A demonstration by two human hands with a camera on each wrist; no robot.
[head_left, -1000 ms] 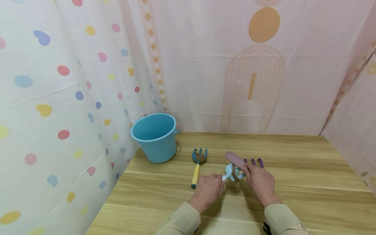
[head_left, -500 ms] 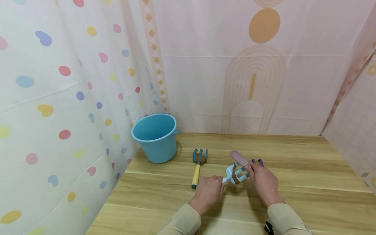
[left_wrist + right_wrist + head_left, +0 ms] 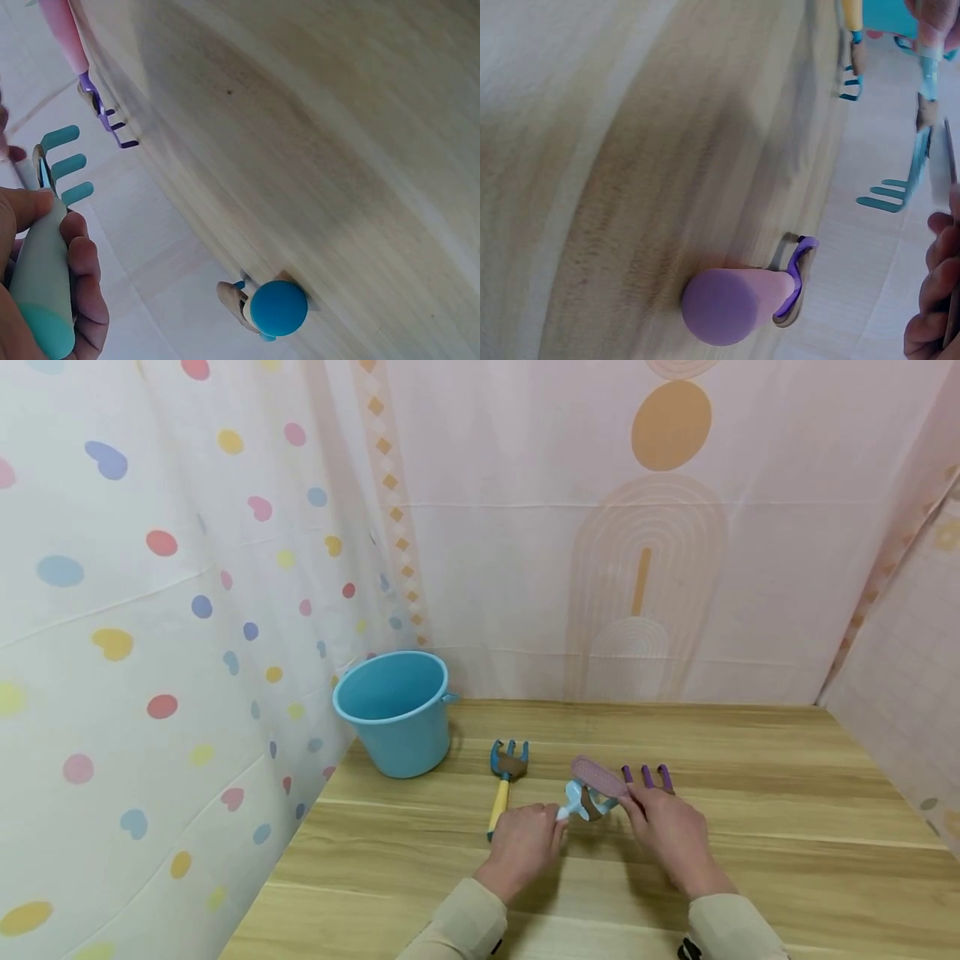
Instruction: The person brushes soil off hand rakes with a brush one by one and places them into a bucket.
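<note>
My left hand [image 3: 521, 847] grips the pale handle of a light-blue hand rake [image 3: 574, 797], its prongs pointing right. A brown patch [image 3: 591, 805] lies across the rake's head. In the left wrist view, fingers and thumb wrap the rake's handle [image 3: 46, 262], which ends in teal. My right hand [image 3: 675, 839] holds a pink brush [image 3: 597, 775] with an oval, speckled back, over the rake's head. Seen edge-on in the right wrist view, the brush [image 3: 949, 146] has a blurred pale side facing the rake; whether they touch, I cannot tell.
A blue bucket [image 3: 408, 747] stands at the table's back left. Right of it lies a dark-blue rake with a yellow handle [image 3: 499, 806] and a brown patch. Beyond my right hand are the prongs of a purple rake [image 3: 647, 777], whose pink handle [image 3: 761, 296] shows in the right wrist view.
The brush slid right along the light-blue rake, then back left, now covering more of its prongs. Left hand and rake shifted slightly left. More of the purple prongs show than half a second ago.
</note>
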